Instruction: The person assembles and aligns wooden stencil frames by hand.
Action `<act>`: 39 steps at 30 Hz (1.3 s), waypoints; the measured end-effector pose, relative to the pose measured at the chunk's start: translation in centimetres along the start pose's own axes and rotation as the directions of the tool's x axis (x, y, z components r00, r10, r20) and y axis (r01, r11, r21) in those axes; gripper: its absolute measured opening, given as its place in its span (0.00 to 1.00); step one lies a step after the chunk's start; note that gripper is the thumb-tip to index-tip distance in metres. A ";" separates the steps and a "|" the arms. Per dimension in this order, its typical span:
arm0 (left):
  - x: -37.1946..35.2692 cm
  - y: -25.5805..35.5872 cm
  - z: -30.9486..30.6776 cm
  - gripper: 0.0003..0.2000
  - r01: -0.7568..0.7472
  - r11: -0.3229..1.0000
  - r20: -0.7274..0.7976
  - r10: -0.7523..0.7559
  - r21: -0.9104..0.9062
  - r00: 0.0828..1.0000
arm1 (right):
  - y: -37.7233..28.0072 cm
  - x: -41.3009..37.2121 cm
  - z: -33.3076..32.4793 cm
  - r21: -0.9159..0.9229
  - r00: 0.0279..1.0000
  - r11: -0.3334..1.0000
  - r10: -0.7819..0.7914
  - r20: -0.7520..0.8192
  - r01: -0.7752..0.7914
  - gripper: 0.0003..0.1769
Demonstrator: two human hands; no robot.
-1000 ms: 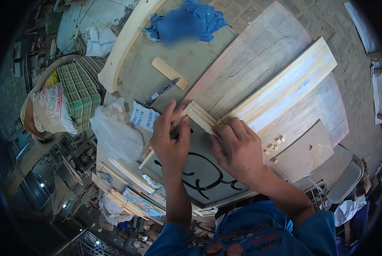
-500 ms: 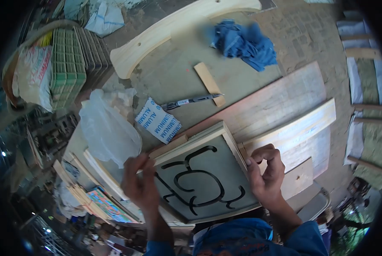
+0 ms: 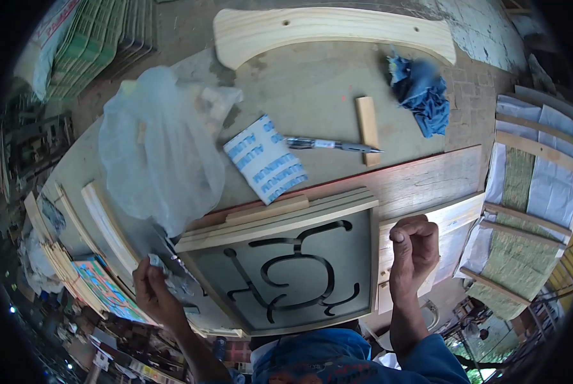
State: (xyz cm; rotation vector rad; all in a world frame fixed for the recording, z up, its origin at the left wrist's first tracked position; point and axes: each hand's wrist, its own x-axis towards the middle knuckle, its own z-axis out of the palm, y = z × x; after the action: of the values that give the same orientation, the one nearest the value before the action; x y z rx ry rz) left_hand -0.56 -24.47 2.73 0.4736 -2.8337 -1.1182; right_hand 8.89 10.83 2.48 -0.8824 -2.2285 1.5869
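Note:
A wooden frame [image 3: 279,230] stands tilted in front of my body. Its grey panel [image 3: 229,265] bears dark curved line work, like a figure. To the left of the frame, my left hand [image 3: 155,294] has its fingertips pinched together beside a small whitish, plastic-looking scrap [image 3: 155,260]; whether it grips this, I cannot make out. My right hand [image 3: 416,253] hovers just off the frame's right side, thumb against curled fingers. Anything in that pinch is too small to see.
Beyond the frame on the table are a clear plastic bag [image 3: 162,147], a paper packet [image 3: 267,160] printed ALUMINUM, a pen [image 3: 331,144], a wood strip [image 3: 367,121] and a blue cloth [image 3: 421,96]. A curved board [image 3: 337,29] spans the far edge. Planks [image 3: 421,185] lie at right.
My left hand has moved left and down, away from the frame's left edge. My right hand has come away from the right edge, still pinched. The camera view has turned.

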 end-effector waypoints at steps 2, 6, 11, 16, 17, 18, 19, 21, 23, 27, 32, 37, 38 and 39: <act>0.4 -0.7 0.2 0.10 -0.077 0.997 0.040 0.076 0.023 0.996 | 0.0 0.0 0.5 0.054 0.999 0.998 0.046 -0.024 -0.045 0.04; 0.8 -1.2 0.1 0.09 -0.023 0.999 0.097 0.027 -0.049 0.995 | -1.1 0.5 1.2 -0.095 0.992 0.990 0.092 -0.083 -0.100 0.10; 1.0 -1.5 0.5 0.09 -0.069 0.995 0.103 0.077 -0.071 0.992 | -1.4 1.2 1.6 -0.151 0.980 0.971 0.171 -0.102 -0.185 0.12; 1.0 -2.0 0.2 0.10 -0.096 0.993 0.125 0.105 -0.074 0.987 | -1.2 2.1 1.5 -0.103 0.970 0.965 0.243 -0.010 -0.243 0.09; 1.0 -1.9 0.1 0.10 -0.093 0.993 0.127 0.102 -0.079 0.987 | -1.2 2.1 1.5 -0.017 0.961 0.961 0.277 0.022 -0.277 0.08; 0.9 -1.7 0.1 0.10 -0.111 0.992 0.124 0.117 -0.056 0.985 | -0.9 2.1 1.4 -0.029 0.957 0.957 0.288 0.032 -0.287 0.08; 1.0 -1.5 0.1 0.10 -0.130 0.991 0.119 0.133 -0.033 0.984 | -0.8 2.0 1.3 -0.030 0.958 0.958 0.286 0.030 -0.286 0.08; 1.0 -0.9 0.0 0.10 -0.270 0.962 0.077 0.266 0.036 0.961 | -0.6 1.9 1.1 -0.086 0.957 0.958 0.281 0.079 -0.274 0.09; 1.0 0.4 0.0 0.10 -0.400 0.910 0.052 0.396 0.109 0.917 | -0.2 1.8 1.0 -0.063 0.962 0.965 0.258 0.087 -0.253 0.10; 0.9 6.7 3.0 0.12 -0.572 0.772 0.235 0.632 -0.278 0.738 | -0.4 1.6 0.8 -0.049 0.956 0.965 0.264 0.130 -0.259 0.12; 0.2 14.4 8.8 0.15 -0.609 0.645 0.493 0.757 -0.462 0.428 | -0.4 1.3 0.6 -0.084 0.968 0.972 0.227 0.111 -0.218 0.12; -1.1 16.3 14.0 0.20 -0.580 0.676 0.579 0.719 -0.454 0.384 | -0.5 1.1 -0.4 -0.174 0.976 0.974 0.169 0.137 -0.144 0.12; -1.4 16.5 14.5 0.21 -0.583 0.685 0.610 0.702 -0.436 0.368 | -0.7 1.1 -0.4 -0.184 0.973 0.971 0.183 0.143 -0.155 0.12; -1.6 16.6 14.8 0.21 -0.592 0.678 0.614 0.704 -0.435 0.356 | -0.8 1.0 -0.4 -0.172 0.974 0.972 0.184 0.134 -0.160 0.12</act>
State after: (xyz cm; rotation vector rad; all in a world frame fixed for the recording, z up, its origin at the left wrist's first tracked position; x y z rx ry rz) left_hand -5.86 -2.84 3.14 -1.3941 -2.8909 -1.4859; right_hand 8.11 11.59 3.25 -1.0597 -2.4731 1.6131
